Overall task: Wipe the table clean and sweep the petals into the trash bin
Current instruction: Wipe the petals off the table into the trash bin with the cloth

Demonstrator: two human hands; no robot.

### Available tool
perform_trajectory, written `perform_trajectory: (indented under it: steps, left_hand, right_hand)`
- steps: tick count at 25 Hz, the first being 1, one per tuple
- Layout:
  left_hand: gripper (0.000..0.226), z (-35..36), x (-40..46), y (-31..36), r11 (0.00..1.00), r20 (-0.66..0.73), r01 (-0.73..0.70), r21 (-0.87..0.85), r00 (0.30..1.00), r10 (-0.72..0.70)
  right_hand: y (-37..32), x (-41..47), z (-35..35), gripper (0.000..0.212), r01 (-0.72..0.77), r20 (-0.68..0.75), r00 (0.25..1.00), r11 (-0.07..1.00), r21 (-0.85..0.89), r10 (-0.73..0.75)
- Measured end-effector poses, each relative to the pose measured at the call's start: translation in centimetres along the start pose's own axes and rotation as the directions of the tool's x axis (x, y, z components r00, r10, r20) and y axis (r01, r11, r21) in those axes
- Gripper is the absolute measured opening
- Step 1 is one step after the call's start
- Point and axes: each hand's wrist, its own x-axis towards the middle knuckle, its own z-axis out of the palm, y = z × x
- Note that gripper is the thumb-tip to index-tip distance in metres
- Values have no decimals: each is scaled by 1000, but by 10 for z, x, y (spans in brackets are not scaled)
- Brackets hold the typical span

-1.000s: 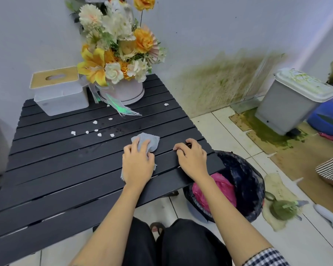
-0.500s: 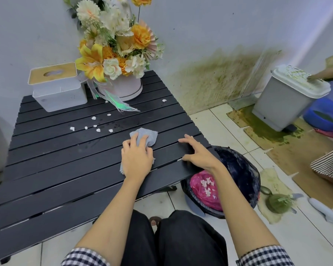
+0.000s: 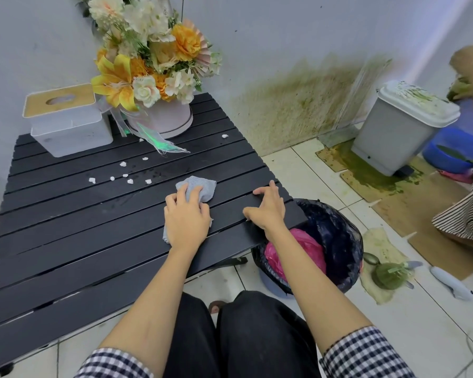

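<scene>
Meanwhile, left hand presses a cloth flat on the table; right hand, empty, rests by the trash bin. Petals beyond the cloth may drop through slats.

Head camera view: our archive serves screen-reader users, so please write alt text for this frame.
A seated person's left hand presses a grey cloth on a black slatted table, while the right hand rests at its edge above a black-lined trash bin. Small white petals lie scattered beyond the cloth, before a flower arrangement and tissue box.
</scene>
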Motion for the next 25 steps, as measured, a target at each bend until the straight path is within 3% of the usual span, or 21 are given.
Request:
perform_trajectory:
  steps: [2, 4, 8, 11, 14, 16, 17, 19, 21, 23, 25]
  left_hand:
    - [37, 0, -1, 0, 1000, 4, -2, -2, 1000, 2]
    - [37, 0, -1, 1, 1000, -4, -6, -9, 1000, 6]
    - [39, 1, 1, 0, 1000, 7, 12, 2, 1000, -12]
    - [42, 2, 1, 17, 995, 36, 102, -21, 994, -101]
    - [41, 6, 2, 27, 998, 118, -59, -9, 991, 60]
    - [40, -3, 10, 10, 981, 121, -163, -103, 977, 175]
    - [37, -10, 15, -4, 981, 85, -127, -149, 986, 141]
    - [32, -15, 25, -37, 987, -47, 63, -149, 996, -71]
    - [35, -12, 24, -50, 985, -91, 174, -3, 981, -174]
    - [37, -2, 18, -37, 984, -11, 118, 130, 993, -118]
    - [36, 6, 18, -13, 994, 5, 38, 98, 999, -39]
  right_hand:
    - [1, 0, 0, 44, -5, -83, 997, 999, 41, 8]
    - [3, 0, 0, 43, 4, -77, 997, 999, 42, -1]
    - [6, -2, 6, 49, 68, -10, 997, 989, -131, -70]
    - [7, -2, 10, 45, 100, -53, 992, 976, -196, -112]
    - [14, 0, 12, 46, 138, -113, 976, 931, -339, -186]
    - [19, 0, 15, 47, 152, -110, 970, 894, -422, -217]
    - [20, -1, 17, 47, 155, -112, 967, 880, -449, -228]
    - [21, -1, 21, 47, 144, -140, 961, 862, -487, -239]
    - [21, 0, 26, 48, 120, -162, 958, 842, -526, -238]
    - [21, -1, 30, 48, 103, -159, 960, 817, -567, -232]
    - [20, 0, 32, 49, 100, -150, 962, 805, -585, -228]
